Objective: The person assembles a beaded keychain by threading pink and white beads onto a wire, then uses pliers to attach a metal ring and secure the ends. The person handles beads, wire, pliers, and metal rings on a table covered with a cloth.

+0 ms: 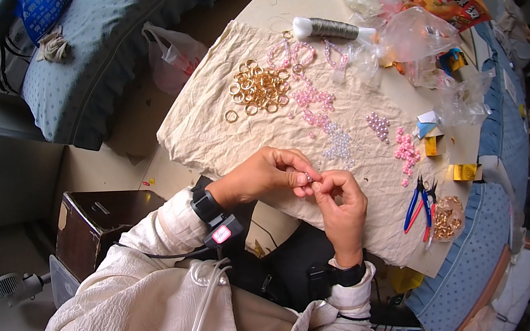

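My left hand (275, 175) is closed in a pinch at the near edge of the cloth, with a small shiny bead (308, 178) showing at its fingertips. Against those fingertips, my right hand (342, 208) pinches thumb to forefinger; whatever is between them is too small to make out. Beyond the hands lie loose whitish beads (340, 143), pink beads (314, 96), purple beads (378, 125) and brighter pink beads (406, 150). A heap of gold rings (259, 86) sits to the left. Pink beaded loops (302, 53) lie farther back.
A cream cloth (196, 122) covers the table. At the right are pliers (419, 207) and a bag of gold pieces (448, 220). A spool of grey thread (333, 29) and clear plastic bags (425, 36) lie at the back. A blue-covered sofa (115, 29) stands left.
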`<state>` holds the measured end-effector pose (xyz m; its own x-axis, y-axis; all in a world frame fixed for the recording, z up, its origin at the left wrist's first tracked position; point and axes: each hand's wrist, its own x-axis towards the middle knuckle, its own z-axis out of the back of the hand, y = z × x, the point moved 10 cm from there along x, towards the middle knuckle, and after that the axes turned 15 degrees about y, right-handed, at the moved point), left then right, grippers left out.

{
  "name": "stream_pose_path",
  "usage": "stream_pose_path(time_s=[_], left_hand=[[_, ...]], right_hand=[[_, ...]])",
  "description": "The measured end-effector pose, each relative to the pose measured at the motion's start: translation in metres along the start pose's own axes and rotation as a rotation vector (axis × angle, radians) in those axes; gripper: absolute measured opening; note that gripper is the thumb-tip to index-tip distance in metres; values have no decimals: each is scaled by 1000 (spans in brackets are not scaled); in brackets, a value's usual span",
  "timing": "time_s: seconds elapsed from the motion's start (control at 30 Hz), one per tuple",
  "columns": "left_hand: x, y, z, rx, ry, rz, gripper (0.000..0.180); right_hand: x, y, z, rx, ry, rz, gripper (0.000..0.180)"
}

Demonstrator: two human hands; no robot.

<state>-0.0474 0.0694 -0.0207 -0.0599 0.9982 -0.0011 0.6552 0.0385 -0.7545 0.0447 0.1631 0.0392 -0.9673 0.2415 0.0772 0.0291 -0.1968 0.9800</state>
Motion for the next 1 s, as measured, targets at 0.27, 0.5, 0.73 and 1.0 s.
stream_pose_path(time_s=[0.27,0.5,0.73,1.0], left_hand=[[1,0,1,66,-62,19,20],[-1,-2,-2,94,-138,-52,18],[0,2,4,50,-116,-18,17],[-1,4,2,39,-118,-33,18]], right_hand=[[-1,-1,-1,65,-33,18,15],[-4,11,0,-188,-63,-12,19],[-3,18,-3,-306,-104,41,19],[-3,2,-7,-125,-49,-27,17]])
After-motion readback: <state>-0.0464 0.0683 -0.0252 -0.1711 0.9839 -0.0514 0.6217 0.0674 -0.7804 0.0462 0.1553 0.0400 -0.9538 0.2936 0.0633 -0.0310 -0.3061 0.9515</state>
